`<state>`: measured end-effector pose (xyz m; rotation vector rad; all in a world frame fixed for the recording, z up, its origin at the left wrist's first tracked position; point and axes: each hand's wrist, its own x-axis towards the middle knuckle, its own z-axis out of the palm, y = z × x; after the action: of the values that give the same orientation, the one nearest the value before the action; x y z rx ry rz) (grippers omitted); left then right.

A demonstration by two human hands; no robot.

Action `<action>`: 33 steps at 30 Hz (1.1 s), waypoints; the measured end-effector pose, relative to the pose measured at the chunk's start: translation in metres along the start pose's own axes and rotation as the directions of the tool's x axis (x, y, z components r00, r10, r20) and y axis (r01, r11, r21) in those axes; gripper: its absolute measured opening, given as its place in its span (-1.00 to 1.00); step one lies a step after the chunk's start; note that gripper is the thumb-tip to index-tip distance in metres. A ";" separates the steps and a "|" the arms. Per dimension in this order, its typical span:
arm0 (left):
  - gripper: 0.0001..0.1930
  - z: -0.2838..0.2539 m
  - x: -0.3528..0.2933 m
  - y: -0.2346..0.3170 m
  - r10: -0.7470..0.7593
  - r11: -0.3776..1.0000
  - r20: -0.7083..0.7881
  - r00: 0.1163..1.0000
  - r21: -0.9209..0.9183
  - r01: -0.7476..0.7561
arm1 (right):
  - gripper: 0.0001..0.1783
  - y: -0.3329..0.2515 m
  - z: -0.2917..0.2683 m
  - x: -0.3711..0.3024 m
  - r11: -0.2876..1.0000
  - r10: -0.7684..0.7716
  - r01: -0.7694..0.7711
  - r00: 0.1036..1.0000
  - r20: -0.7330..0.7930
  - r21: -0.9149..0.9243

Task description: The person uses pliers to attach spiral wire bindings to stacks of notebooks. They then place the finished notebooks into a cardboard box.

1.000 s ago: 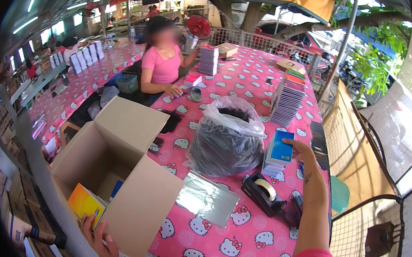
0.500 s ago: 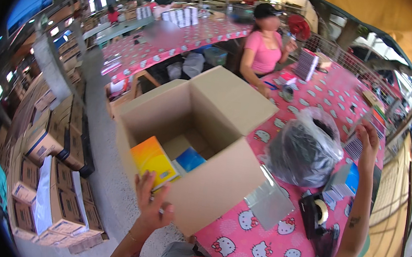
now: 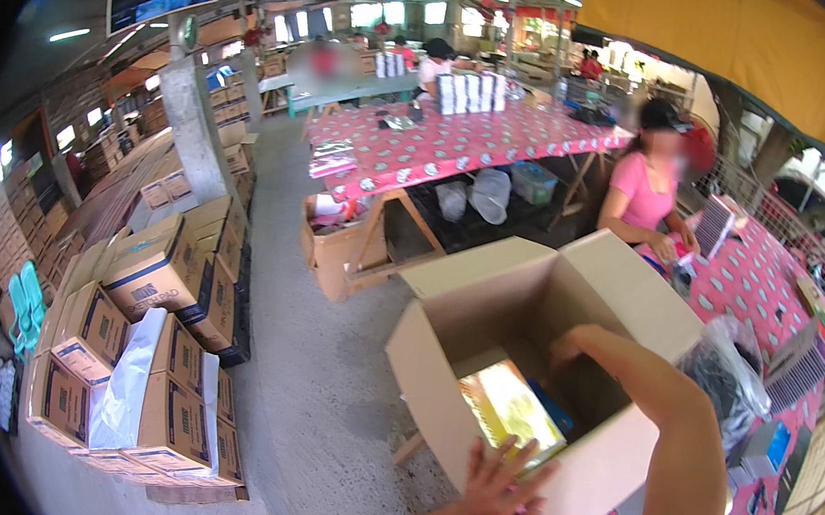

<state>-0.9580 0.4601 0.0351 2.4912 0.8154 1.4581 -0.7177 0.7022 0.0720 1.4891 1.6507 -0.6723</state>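
Note:
A large open cardboard carton (image 3: 600, 483) stands at the near edge of the table, its flaps folded outward. Inside it lie a shiny yellow pack (image 3: 506, 400) and, beside that, a blue item (image 3: 549, 409), mostly in shadow. My left hand (image 3: 506, 484) rests with spread fingers at the carton's near rim, fingertips against the yellow pack. Down inside the carton reaches my right hand (image 3: 576, 345); its fingers are blurred and partly hidden, so what they hold, if anything, does not show.
Right of the carton, a clear plastic bag with dark contents (image 3: 727, 376) and blue-and-white packs (image 3: 762, 450) sit on the pink patterned tablecloth (image 3: 766, 295). Across the table a person in pink (image 3: 650, 182) works with small items. Stacked cartons (image 3: 144, 370) stand on the left floor.
My view has turned left, so the carton appears farther right. My right hand has moved from above the table's right side into the carton. My left hand stays at the rim, fingers spreading.

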 end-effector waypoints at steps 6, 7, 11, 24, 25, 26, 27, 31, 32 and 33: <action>-0.45 0.004 -0.003 -0.006 -0.009 0.989 -0.090 0.996 -0.145 -0.005 | -0.01 -0.012 0.030 0.044 0.946 -0.094 -0.012 0.946 0.309 0.323; -0.43 0.004 -0.004 -0.005 -0.019 0.981 -0.100 0.995 -0.194 0.000 | -0.01 -0.015 0.033 0.045 0.941 -0.098 -0.014 0.945 0.312 0.338; -0.44 0.005 -0.007 -0.016 0.084 0.987 -0.065 0.994 -0.130 -0.092 | -0.01 -0.020 0.035 0.050 0.922 -0.102 -0.030 0.943 0.316 0.387; -0.49 0.012 -0.004 -0.024 0.146 0.967 -0.112 0.983 -0.194 -0.166 | -0.02 -0.010 0.040 0.051 0.863 -0.115 -0.052 0.948 0.295 0.503; -0.50 0.014 -0.005 -0.025 0.147 0.966 -0.103 0.984 -0.199 -0.165 | -0.02 -0.010 0.040 0.052 0.860 -0.118 -0.049 0.949 0.291 0.509; -0.51 0.016 -0.007 -0.025 0.148 0.965 -0.095 0.984 -0.203 -0.165 | -0.02 -0.009 0.040 0.051 0.856 -0.123 -0.046 0.949 0.289 0.515; -0.52 0.018 -0.009 -0.025 0.149 0.964 -0.086 0.985 -0.208 -0.164 | -0.02 -0.008 0.041 0.052 0.853 -0.125 -0.046 0.949 0.290 0.519; -0.55 0.017 -0.008 -0.025 0.160 0.968 -0.112 0.981 -0.175 -0.178 | -0.03 -0.005 0.042 0.053 0.845 -0.133 -0.041 0.950 0.284 0.534; -0.56 0.018 -0.009 -0.025 0.158 0.967 -0.110 0.981 -0.183 -0.176 | -0.03 -0.005 0.043 0.053 0.843 -0.135 -0.040 0.950 0.283 0.536; -0.57 0.018 -0.011 -0.025 0.155 0.966 -0.108 0.982 -0.189 -0.174 | -0.03 -0.005 0.043 0.054 0.842 -0.137 -0.037 0.950 0.281 0.538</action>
<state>-0.9563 0.4785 0.0075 2.4052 0.4581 1.6302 -0.7128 0.6965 0.0034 1.6125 1.3128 -1.4184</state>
